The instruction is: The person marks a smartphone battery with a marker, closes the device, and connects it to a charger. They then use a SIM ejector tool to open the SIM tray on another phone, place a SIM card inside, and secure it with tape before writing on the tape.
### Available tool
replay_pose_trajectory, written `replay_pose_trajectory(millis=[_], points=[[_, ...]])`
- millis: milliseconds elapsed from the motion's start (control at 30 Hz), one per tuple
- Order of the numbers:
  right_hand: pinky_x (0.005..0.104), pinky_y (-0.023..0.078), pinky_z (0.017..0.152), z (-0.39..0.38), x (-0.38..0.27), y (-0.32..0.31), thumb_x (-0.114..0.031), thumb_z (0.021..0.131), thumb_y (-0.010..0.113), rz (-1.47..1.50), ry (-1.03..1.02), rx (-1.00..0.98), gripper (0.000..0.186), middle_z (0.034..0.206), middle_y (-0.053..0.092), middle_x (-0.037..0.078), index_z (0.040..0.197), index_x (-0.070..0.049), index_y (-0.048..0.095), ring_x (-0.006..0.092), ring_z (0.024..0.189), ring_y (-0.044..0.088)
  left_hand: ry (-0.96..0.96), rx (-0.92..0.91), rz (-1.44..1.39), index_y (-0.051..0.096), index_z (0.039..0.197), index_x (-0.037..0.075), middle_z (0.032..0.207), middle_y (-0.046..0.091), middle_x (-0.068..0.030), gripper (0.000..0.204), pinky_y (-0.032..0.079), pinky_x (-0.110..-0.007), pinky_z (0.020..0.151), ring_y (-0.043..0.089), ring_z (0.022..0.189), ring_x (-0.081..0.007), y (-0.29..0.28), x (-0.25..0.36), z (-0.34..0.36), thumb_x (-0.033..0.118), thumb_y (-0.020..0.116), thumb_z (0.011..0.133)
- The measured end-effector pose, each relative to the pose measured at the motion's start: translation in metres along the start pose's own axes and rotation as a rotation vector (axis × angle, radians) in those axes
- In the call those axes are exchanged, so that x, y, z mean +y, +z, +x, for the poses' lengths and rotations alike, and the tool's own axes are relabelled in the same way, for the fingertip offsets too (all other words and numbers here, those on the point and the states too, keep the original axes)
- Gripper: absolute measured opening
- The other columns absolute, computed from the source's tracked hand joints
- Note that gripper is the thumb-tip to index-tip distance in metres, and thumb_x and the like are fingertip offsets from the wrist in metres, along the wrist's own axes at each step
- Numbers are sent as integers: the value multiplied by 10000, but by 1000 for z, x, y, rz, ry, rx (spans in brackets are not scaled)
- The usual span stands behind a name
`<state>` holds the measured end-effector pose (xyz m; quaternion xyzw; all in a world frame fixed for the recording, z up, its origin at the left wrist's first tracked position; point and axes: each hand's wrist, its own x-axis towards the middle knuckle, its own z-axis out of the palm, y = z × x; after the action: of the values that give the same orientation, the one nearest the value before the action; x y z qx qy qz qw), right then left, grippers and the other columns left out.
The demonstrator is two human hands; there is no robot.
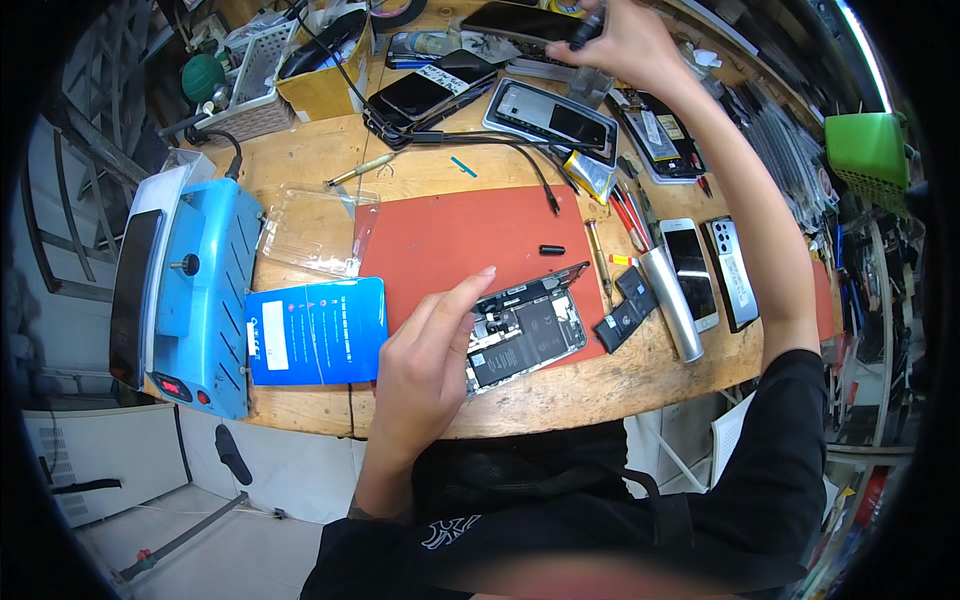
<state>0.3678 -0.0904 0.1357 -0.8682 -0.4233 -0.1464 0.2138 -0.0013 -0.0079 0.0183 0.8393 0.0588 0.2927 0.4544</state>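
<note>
My left hand [430, 360] grips the left side of an opened phone [525, 340] lying on a red-orange mat [440, 225]; the phone's screen [545, 280] is lifted at an angle over its exposed battery and boards. My right hand [620, 45] reaches to the back of the bench, its fingers closed on a small dark cylindrical object [588, 30], too small to identify. A small black cylinder [552, 250] lies behind the opened phone. A loose black battery [630, 315] is to the phone's right, beside a silver cylinder [675, 310].
A blue machine [215, 290], blue box [315, 330] and clear plastic tray [300, 230] stand left on the wooden bench [260, 150]. Two phones [688, 270] lie right, near screwdrivers [620, 215]. Several phones [430, 95], cables [480, 140] and bins [250, 85] crowd the back.
</note>
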Motion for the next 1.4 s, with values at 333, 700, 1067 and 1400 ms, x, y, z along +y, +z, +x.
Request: replay_pose_trajectory(millis=[333, 700, 1067, 1400], points=[[487, 555, 805, 65, 40, 103, -365, 656, 909, -71, -199, -14, 680, 927, 698, 272, 1098, 32, 579, 436, 908, 708, -14, -9, -23, 658, 1324, 55, 1056, 702, -191, 389, 553, -398, 781, 703, 915, -364, -1, -2, -1, -60, 613, 956], [451, 520, 615, -9, 24, 33, -358, 970, 706, -168, -392, 409, 366, 722, 672, 187, 970, -18, 573, 378, 656, 674, 58, -5, 14, 650, 1345, 29, 1122, 705, -206, 430, 549, -376, 843, 704, 978, -353, -1, -5, 0, -111, 575, 945], [250, 555, 644, -281, -99, 9, -125, 887, 711, 1044, 43, -41, 260, 912, 730, 174, 1078, 38, 645, 146, 741, 710, -70, -13, 51, 652, 1289, -55, 1259, 725, -149, 284, 541, -301, 932, 716, 1077, -236, 1, -11, -8, 7, 554, 1029], [199, 519, 536, -279, -136, 42, 35, 816, 850, 906, 174, -277, 207, 806, 730, 102, 915, 30, 668, 80, 660, 699, 20, -41, -14, 579, 1325, -88, 1308, 687, -219, 295, 555, -302, 917, 712, 1081, -244, 4, -10, 3, 63, 477, 1093]])
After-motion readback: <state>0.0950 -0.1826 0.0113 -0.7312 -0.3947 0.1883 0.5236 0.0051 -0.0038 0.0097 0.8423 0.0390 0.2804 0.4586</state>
